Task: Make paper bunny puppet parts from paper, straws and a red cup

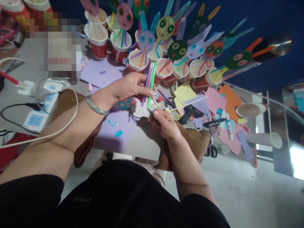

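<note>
My left hand (135,86) pinches a purple straw (147,83) and a green straw (152,79) between thumb and fingers, with a pale strip between them. The straws stand nearly upright, slightly tilted. Just below their lower ends, my right hand (162,122) is closed around a small dark tool (152,114) whose thin tip points toward the green straw; most of the tool is hidden by the fingers. Beneath my left hand a small blue paper face (124,104) lies on purple paper (112,134).
Behind stand several paper cups (139,60) with paper rabbit faces on straws. A glue gun (191,113), scissors (211,150) and coloured paper (217,101) lie at the right. A power strip (41,110) and cables are at the left.
</note>
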`<state>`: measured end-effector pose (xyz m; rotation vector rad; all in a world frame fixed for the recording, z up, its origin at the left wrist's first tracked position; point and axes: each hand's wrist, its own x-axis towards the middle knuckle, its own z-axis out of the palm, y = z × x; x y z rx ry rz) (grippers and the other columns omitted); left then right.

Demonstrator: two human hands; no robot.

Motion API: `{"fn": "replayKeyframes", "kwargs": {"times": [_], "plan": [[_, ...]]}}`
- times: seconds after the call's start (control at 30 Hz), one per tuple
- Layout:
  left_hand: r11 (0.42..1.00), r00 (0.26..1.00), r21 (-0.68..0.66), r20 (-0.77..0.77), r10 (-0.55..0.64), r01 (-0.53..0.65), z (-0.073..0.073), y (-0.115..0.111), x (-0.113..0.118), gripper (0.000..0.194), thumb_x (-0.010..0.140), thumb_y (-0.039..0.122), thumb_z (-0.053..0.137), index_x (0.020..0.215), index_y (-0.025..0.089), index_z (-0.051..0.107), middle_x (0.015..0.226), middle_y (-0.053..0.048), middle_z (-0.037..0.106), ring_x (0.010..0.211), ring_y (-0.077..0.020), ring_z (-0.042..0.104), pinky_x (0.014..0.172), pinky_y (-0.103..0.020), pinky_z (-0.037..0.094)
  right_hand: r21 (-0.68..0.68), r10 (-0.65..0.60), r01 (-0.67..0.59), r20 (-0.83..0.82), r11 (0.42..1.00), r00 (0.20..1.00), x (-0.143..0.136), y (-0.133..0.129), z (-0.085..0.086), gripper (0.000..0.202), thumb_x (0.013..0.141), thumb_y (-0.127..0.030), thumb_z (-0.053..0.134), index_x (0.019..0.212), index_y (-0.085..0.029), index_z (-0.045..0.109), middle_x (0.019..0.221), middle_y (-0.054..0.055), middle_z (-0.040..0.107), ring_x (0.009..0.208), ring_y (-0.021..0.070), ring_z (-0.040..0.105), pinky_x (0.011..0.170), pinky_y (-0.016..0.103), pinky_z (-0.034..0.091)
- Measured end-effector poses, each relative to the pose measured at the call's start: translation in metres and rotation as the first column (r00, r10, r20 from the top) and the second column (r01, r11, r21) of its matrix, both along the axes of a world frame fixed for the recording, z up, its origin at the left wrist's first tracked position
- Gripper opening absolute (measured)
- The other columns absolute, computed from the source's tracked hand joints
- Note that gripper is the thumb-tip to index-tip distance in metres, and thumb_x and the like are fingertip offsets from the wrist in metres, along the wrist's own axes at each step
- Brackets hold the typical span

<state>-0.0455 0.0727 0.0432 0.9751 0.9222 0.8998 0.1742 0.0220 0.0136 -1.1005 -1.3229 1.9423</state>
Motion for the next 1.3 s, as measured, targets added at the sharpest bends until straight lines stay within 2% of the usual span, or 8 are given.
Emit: {"fn": "replayKeyframes", "kwargs": {"times": [0.1, 0.37, 0.63, 1.3], "plan": [[0.998, 0.998, -0.012, -0.021, -0.064, 0.064, -0.001, 0.000, 0.001, 0.019, 0.080, 0.013, 0.086, 0.094, 0.013, 0.073, 0.084, -0.001, 0.077, 0.085, -0.0177, 0.080, 0.080, -0.029, 0.066, -0.001, 0.001, -0.001, -0.006, 1.000, 1.000, 0.000, 0.000, 0.000, 0.063, 0.077, -0.079, 0.079, 0.071, -0.018, 0.065, 0.049, -0.008, 0.035, 0.045, 0.0055, 0.024, 0.044, 0.024, 0.013], [0.996, 0.997, 0.022, -0.019, -0.081, 0.081, -0.002, -0.001, 0.001, 0.024, 0.079, 0.017, 0.087, 0.097, 0.013, 0.072, 0.088, -0.002, 0.079, 0.090, -0.0195, 0.080, 0.084, -0.031, 0.066, -0.005, -0.005, 0.005, 0.004, 1.000, 1.000, -0.001, 0.000, 0.000, 0.065, 0.077, -0.081, 0.079, 0.072, -0.018, 0.064, 0.049, -0.009, 0.036, 0.045, 0.0055, 0.024, 0.044, 0.024, 0.014], [1.000, 0.999, 0.005, -0.026, -0.025, 0.025, 0.002, -0.002, 0.005, 0.026, 0.077, 0.016, 0.090, 0.095, 0.013, 0.072, 0.084, -0.003, 0.077, 0.088, -0.0207, 0.079, 0.082, -0.032, 0.066, -0.014, -0.011, 0.011, 0.022, 1.000, 1.000, -0.001, 0.000, -0.001, 0.065, 0.077, -0.082, 0.078, 0.072, -0.019, 0.064, 0.048, -0.009, 0.035, 0.044, 0.0058, 0.023, 0.044, 0.024, 0.014], [1.000, 0.999, -0.006, -0.042, -0.017, 0.017, 0.006, -0.002, 0.006, 0.025, 0.075, 0.012, 0.090, 0.089, 0.013, 0.070, 0.079, -0.001, 0.075, 0.089, -0.0189, 0.078, 0.085, -0.031, 0.065, 0.001, -0.026, 0.026, 0.042, 1.000, 0.999, -0.001, 0.001, 0.000, 0.065, 0.076, -0.083, 0.077, 0.071, -0.019, 0.065, 0.045, -0.009, 0.037, 0.042, 0.0063, 0.026, 0.043, 0.025, 0.016]]}}
